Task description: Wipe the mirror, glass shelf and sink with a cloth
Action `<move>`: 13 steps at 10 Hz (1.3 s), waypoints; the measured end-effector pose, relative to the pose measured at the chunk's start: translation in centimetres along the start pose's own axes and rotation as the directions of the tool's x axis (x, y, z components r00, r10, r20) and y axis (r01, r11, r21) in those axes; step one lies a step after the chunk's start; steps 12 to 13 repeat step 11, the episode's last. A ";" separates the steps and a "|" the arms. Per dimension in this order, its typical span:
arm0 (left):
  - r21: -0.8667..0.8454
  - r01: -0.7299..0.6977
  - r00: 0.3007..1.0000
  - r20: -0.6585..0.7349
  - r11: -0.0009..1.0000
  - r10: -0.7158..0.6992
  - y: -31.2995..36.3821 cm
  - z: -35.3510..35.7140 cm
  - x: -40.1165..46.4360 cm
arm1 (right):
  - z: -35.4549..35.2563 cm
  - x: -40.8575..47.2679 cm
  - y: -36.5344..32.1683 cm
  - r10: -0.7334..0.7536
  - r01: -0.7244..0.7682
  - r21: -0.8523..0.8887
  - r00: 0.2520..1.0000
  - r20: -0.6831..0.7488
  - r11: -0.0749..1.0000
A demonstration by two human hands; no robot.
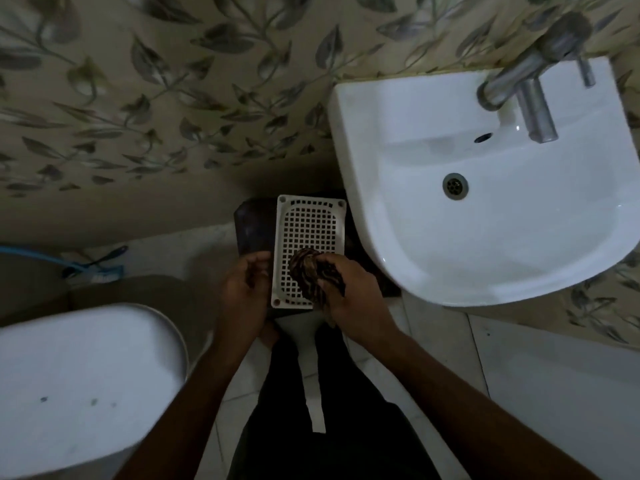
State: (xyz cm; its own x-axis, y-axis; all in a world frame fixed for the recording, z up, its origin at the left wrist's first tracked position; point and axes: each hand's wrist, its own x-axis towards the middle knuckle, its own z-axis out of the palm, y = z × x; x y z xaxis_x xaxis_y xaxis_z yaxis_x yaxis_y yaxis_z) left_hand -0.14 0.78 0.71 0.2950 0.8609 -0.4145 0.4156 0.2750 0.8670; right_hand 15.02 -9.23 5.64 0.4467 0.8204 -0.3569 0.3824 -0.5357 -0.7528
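My right hand (353,296) grips a bunched dark striped cloth (313,275), which lies against a white perforated plastic tray (308,230). At the tray's left edge my left hand (244,289) holds it with curled fingers. A white wall-mounted sink (415,133) is at the upper right, with a metal tap (526,88) and a round drain (454,185). Neither the mirror nor the glass shelf shows in this view.
A white closed toilet lid (83,386) fills the lower left. Behind it a blue hose (52,259) runs along the floor. The wall (173,81) has leaf-patterned tiles. A dark object (252,226) sits under the tray. My dark trousers and white floor tiles lie below.
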 end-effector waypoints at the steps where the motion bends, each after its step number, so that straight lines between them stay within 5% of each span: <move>1: 0.043 0.011 1.000 0.004 0.999 -0.012 -2.0 0.1 0.3 | 2.6 2.1 2.4 0.112 -0.112 0.004 0.993 0.023 0.994; 3: 0.079 -0.004 0.999 0.038 0.997 0.001 -3.5 0.0 1.6 | 6.0 6.0 6.4 0.325 -0.323 0.043 0.946 -0.022 0.945; 5: 0.112 0.030 0.999 0.018 0.993 -0.033 -4.9 0.5 4.1 | 9.1 8.8 8.6 0.362 -0.352 0.121 0.929 -0.072 0.928; 6: 0.146 -0.021 0.999 0.045 0.989 0.015 -5.7 1.8 5.1 | 10.7 10.1 9.7 0.366 -0.369 -0.009 0.923 -0.121 0.929; 8: 0.198 -0.057 0.988 0.150 0.979 0.027 -5.9 3.0 5.6 | 12.1 10.1 11.4 0.353 -0.205 -0.425 0.884 0.306 0.882; 9: 0.199 -0.043 0.993 0.117 0.979 0.020 -6.2 1.8 5.2 | 11.6 9.4 10.6 0.398 -0.209 -0.480 0.855 0.333 0.852; 10: 0.194 -0.074 0.995 0.086 0.978 0.058 -5.6 0.7 4.9 | 10.5 9.1 7.6 0.272 -0.204 -0.286 0.937 0.220 0.936; 11: 0.203 -0.194 0.980 0.092 0.960 0.178 -2.8 0.0 4.2 | 8.1 7.6 4.4 0.155 -0.164 -0.111 0.984 -0.083 0.980; 13: 0.203 -0.194 0.980 0.092 0.960 0.178 -2.8 0.0 4.2 | 8.1 7.6 4.4 0.155 -0.164 -0.111 0.984 -0.083 0.980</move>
